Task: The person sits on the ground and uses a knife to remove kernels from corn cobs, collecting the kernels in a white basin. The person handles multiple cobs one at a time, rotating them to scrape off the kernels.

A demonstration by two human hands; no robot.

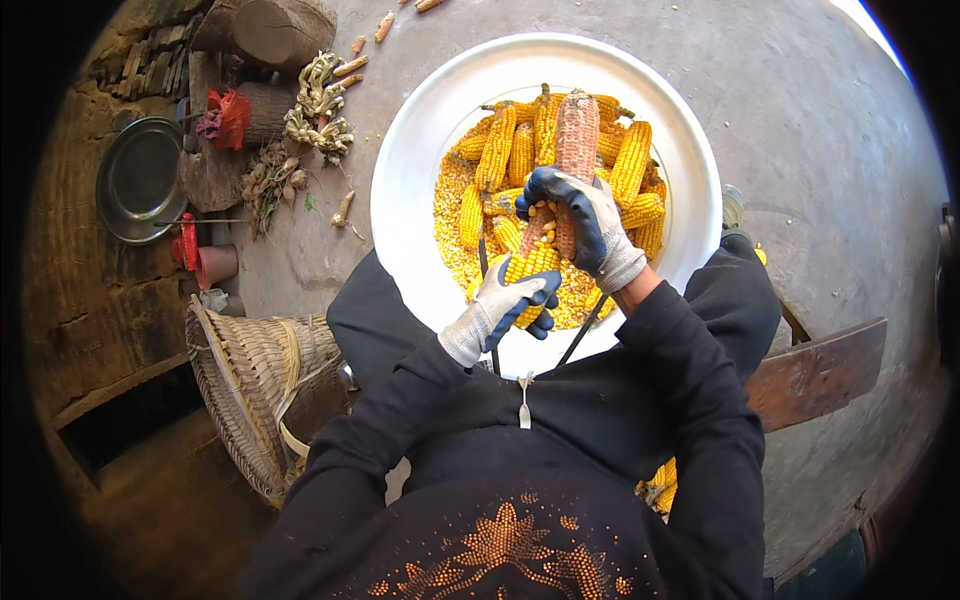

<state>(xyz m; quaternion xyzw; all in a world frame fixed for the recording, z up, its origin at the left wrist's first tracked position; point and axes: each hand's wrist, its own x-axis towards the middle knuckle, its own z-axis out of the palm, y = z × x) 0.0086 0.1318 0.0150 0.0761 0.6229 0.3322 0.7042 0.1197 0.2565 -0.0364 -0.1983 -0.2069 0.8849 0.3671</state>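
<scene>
A large white basin (pixel 409 97) rests at my lap, holding loose yellow kernels (pixel 459 232) and several whole ears of corn (pixel 630 163). My left hand (pixel 517 300), in a white and blue work glove, grips a partly shelled ear of corn (pixel 538 262) low over the basin. My right hand (pixel 581 217), gloved alike, is closed around a bare reddish corncob (pixel 577 139) that points away from me. Its lower end lies close beside the ear in my left hand; whether they touch is hard to tell. A few loose kernels sit between the hands.
Left of me stand a woven bamboo basket (pixel 259 375), a pink cup (pixel 217 265) and a round metal tray (pixel 142 180). Cut logs (pixel 274 30), corn husks (pixel 319 112) and bare cobs (pixel 384 27) lie at the upper left. A wooden bench (pixel 821 375) juts out at right.
</scene>
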